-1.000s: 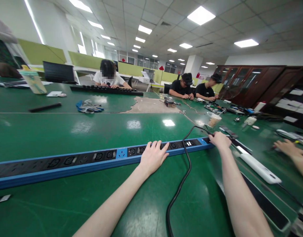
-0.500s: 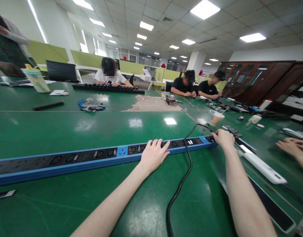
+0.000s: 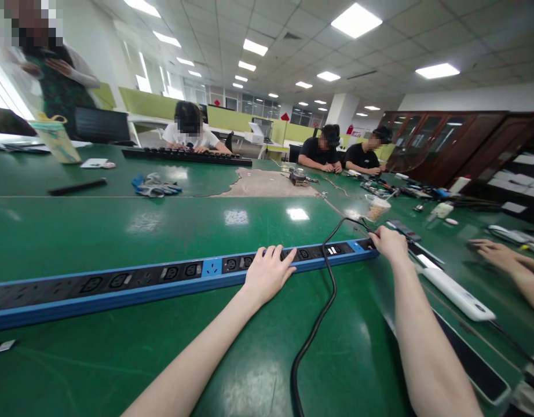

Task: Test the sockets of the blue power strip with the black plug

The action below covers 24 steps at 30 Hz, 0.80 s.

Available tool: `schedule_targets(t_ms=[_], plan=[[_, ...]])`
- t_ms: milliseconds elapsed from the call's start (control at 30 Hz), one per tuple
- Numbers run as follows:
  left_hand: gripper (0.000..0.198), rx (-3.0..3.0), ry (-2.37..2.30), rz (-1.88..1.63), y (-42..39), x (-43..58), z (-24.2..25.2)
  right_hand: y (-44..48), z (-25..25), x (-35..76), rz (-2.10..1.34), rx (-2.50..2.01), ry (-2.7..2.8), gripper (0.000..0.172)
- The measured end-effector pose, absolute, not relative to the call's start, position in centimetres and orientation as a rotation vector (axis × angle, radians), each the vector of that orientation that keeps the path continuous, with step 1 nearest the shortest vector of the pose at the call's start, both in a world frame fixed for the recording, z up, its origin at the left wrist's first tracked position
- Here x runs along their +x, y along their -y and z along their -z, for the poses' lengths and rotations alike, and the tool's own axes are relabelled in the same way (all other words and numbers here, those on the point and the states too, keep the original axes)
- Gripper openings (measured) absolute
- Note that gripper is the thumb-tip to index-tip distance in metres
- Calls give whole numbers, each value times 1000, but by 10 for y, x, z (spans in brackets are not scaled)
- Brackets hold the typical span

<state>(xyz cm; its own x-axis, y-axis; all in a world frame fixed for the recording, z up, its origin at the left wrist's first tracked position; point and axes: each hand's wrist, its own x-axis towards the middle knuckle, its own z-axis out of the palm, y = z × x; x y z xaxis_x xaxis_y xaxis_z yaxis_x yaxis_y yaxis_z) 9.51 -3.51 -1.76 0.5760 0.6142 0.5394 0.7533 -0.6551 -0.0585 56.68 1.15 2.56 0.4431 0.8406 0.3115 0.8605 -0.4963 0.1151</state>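
Note:
A long blue and black power strip (image 3: pixel 163 282) with a row of sockets lies across the green table, running from the left edge to my right hand. My left hand (image 3: pixel 269 271) rests over its middle, fingers hooked across the top towards the far edge and thumb spread to the right. At the strip's right end my right hand (image 3: pixel 391 244) is closed, its fingertips pinching a black power cable (image 3: pixel 325 307) where it meets that end; the exact grip is partly hidden. The cable loops over the strip and runs down towards me.
On the right lie a white power strip (image 3: pixel 460 294) and a dark flat panel (image 3: pixel 471 359), with another person's hands (image 3: pixel 495 253) close by. Farther off are blue-grey gloves (image 3: pixel 156 185), a plastic cup (image 3: pixel 377 208), a tumbler (image 3: pixel 58 141) and a long black strip (image 3: pixel 186 156).
My view has shifted slightly. Both my hands keep their places on the strip and cable. The other person's hands on the right have moved a little left.

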Motion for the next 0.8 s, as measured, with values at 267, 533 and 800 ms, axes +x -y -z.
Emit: schedule_targets(t_ms=[267, 533, 800], plan=[[49, -2522, 1110, 722, 35, 96, 18, -10, -19, 556, 498, -2595, 1421, 47], [50, -2507, 1103, 733, 34, 96, 19, -3, -20, 548, 465, -2574, 1384, 47], [50, -2509, 1094, 725, 35, 96, 19, 17, -47, 544, 337, -2653, 1447, 41]])
